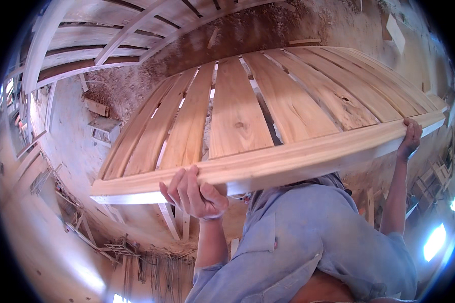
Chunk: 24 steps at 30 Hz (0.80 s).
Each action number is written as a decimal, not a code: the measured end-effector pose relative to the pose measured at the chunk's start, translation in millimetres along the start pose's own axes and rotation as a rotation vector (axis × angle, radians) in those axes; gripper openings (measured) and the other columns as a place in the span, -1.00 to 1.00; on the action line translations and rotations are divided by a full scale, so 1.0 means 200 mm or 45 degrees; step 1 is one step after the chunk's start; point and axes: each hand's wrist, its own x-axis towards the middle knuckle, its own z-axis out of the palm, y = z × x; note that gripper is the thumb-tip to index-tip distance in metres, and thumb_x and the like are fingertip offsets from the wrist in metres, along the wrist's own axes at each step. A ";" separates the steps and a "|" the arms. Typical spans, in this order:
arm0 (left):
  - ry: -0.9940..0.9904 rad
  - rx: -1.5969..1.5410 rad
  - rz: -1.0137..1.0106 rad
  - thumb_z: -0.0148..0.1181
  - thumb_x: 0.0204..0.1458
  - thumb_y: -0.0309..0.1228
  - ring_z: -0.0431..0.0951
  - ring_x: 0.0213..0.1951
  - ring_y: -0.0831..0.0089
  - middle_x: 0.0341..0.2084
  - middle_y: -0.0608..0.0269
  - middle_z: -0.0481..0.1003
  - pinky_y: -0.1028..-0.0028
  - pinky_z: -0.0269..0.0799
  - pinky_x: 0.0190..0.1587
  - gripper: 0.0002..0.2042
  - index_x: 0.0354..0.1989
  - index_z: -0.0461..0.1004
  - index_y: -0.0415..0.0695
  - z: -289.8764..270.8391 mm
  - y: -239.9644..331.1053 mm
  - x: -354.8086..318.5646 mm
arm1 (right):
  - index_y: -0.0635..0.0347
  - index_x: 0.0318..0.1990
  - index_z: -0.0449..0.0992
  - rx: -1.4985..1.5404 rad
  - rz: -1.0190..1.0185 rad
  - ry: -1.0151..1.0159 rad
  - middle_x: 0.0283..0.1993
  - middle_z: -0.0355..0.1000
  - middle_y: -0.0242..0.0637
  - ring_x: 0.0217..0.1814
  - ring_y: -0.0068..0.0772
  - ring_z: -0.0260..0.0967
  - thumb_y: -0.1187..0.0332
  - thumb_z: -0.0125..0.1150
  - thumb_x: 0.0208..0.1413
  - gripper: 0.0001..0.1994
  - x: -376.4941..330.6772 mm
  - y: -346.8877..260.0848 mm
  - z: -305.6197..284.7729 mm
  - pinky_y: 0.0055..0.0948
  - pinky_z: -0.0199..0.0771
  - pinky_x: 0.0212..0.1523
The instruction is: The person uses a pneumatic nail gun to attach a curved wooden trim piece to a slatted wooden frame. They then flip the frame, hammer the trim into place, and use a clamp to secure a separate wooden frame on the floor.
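Observation:
A wide slatted wooden panel [240, 108] of pale, bare boards lies spread out in front of me, with narrow gaps between the boards. Its thick near rail [288, 157] runs across my body at waist height. My left hand [193, 194] is closed around this rail toward its left end, fingers curled over the edge. Near the right end, my right hand [410, 137] grips the same rail, fingers over its top. A dark rough patch and several knots mark the boards. The panel hides whatever supports its far side.
Another slatted wooden frame [121, 38] stands at the upper left. A small pale stool-like frame [105, 130] and a wood block [96, 107] sit on the dusty floor to the left. Shavings and offcuts lie beyond the panel. Wooden pieces [435, 174] are stacked at the right.

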 end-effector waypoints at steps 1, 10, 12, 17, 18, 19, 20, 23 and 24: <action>-0.026 0.014 0.001 -0.14 0.15 -0.34 0.51 -0.17 0.22 -0.37 0.18 0.53 0.10 -0.02 0.30 -0.69 -0.20 0.52 -0.28 0.00 0.00 -0.03 | 0.20 -0.28 0.55 -0.006 -0.011 -0.013 -0.24 0.52 -0.35 -0.02 -0.34 0.36 0.37 -0.09 0.25 -0.77 -0.02 -0.01 -0.01 -0.18 -0.07 0.36; -0.218 0.127 -0.011 -0.30 0.19 -0.24 0.45 -0.16 0.23 -0.31 0.14 0.49 0.06 -0.05 0.29 -0.58 -0.18 0.50 -0.26 0.00 -0.01 -0.15 | 0.24 -0.25 0.53 -0.042 -0.012 -0.102 -0.15 0.52 -0.21 0.06 -0.26 0.34 0.41 -0.17 0.22 -0.73 -0.16 -0.06 -0.03 -0.15 -0.10 0.37; -0.254 0.142 -0.038 -0.31 0.19 -0.23 0.43 -0.15 0.23 -0.29 0.13 0.49 0.06 -0.06 0.30 -0.57 -0.19 0.50 -0.27 -0.02 0.00 -0.17 | 0.24 -0.24 0.53 -0.047 -0.008 -0.108 -0.14 0.52 -0.20 0.07 -0.24 0.34 0.41 -0.18 0.21 -0.73 -0.18 -0.07 -0.03 -0.14 -0.11 0.38; -0.288 0.111 -0.038 -0.32 0.19 -0.20 0.40 -0.11 0.22 -0.27 0.10 0.49 0.10 -0.04 0.26 -0.54 -0.20 0.50 -0.28 0.00 -0.01 -0.19 | 0.24 -0.21 0.54 -0.043 0.004 -0.108 -0.12 0.53 -0.20 0.10 -0.23 0.34 0.39 -0.17 0.21 -0.72 -0.21 -0.09 -0.03 -0.12 -0.10 0.38; -0.296 0.113 -0.034 -0.32 0.19 -0.19 0.39 -0.11 0.21 -0.26 0.09 0.49 0.11 -0.03 0.23 -0.54 -0.20 0.50 -0.29 0.00 -0.02 -0.20 | 0.24 -0.21 0.54 -0.052 -0.003 -0.099 -0.11 0.53 -0.20 0.11 -0.23 0.34 0.39 -0.17 0.21 -0.72 -0.21 -0.10 -0.03 -0.12 -0.09 0.38; -0.297 0.117 -0.029 -0.31 0.19 -0.19 0.39 -0.11 0.21 -0.26 0.08 0.49 0.12 -0.01 0.21 -0.54 -0.21 0.50 -0.29 0.00 -0.02 -0.21 | 0.24 -0.21 0.54 -0.063 -0.014 -0.096 -0.11 0.53 -0.21 0.11 -0.22 0.34 0.39 -0.17 0.21 -0.72 -0.22 -0.09 -0.03 -0.12 -0.09 0.38; -0.298 0.121 -0.023 -0.31 0.19 -0.19 0.39 -0.11 0.20 -0.25 0.08 0.49 0.13 0.01 0.19 -0.54 -0.21 0.50 -0.29 0.00 -0.01 -0.21 | 0.24 -0.20 0.54 -0.074 -0.024 -0.092 -0.12 0.53 -0.21 0.12 -0.22 0.34 0.39 -0.16 0.21 -0.72 -0.22 -0.07 -0.03 -0.13 -0.10 0.38; -0.280 0.097 0.008 -0.31 0.18 -0.22 0.40 -0.12 0.19 -0.25 0.06 0.49 0.14 0.02 0.16 -0.55 -0.22 0.50 -0.30 0.00 0.01 -0.22 | 0.25 -0.24 0.56 -0.052 -0.032 -0.065 -0.19 0.52 -0.22 0.02 -0.21 0.37 0.40 -0.10 0.19 -0.75 -0.25 0.00 -0.03 -0.19 0.03 0.30; -0.261 0.112 0.019 -0.31 0.19 -0.23 0.40 -0.13 0.18 -0.26 0.07 0.49 0.13 0.02 0.16 -0.57 -0.22 0.49 -0.30 0.00 0.01 -0.22 | 0.26 -0.26 0.56 -0.086 -0.015 -0.076 -0.22 0.51 -0.21 -0.02 -0.21 0.38 0.41 -0.07 0.17 -0.77 -0.26 0.03 -0.03 -0.21 0.08 0.26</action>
